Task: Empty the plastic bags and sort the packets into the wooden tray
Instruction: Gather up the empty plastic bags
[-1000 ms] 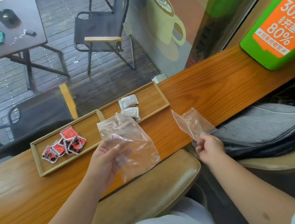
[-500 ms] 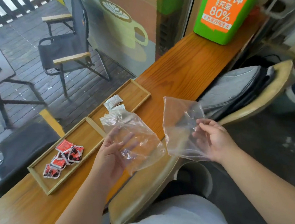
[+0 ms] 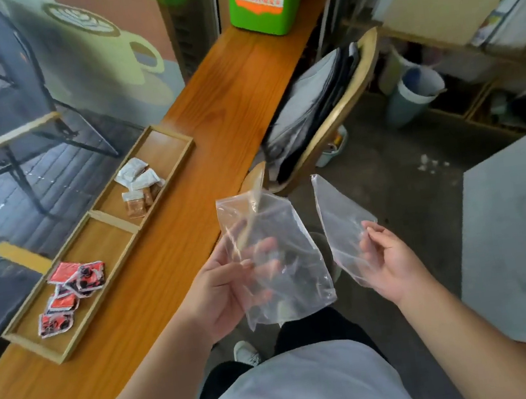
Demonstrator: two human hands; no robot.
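Hands first: I see my left hand at about 6 o'clock of frame centre, fingers curled around a clear plastic bag that hangs crumpled and looks empty; my right hand, at roughly 4 o'clock, pinches a second clear bag by its lower edge, that bag standing up to a point and also showing nothing inside. The two bags are near each other but apart. Off at 9 o'clock lies the wooden tray, long, split by a divider into two compartments, resting on the orange-brown counter. Its nearer compartment, toward 8 o'clock, holds a loose cluster of red packets; the farther one, toward 10 o'clock, holds white packets with small brown packets just beside them. At 12 o'clock a green box with an orange "80%" label stands on the counter's far end. Between counter and hands, at 1 o'clock, a chair carries a grey bag. A pale bucket sits on the floor at 2 o'clock. A grey tabletop fills the 3 o'clock edge, near my right hand. My white shirt covers the lower frame.
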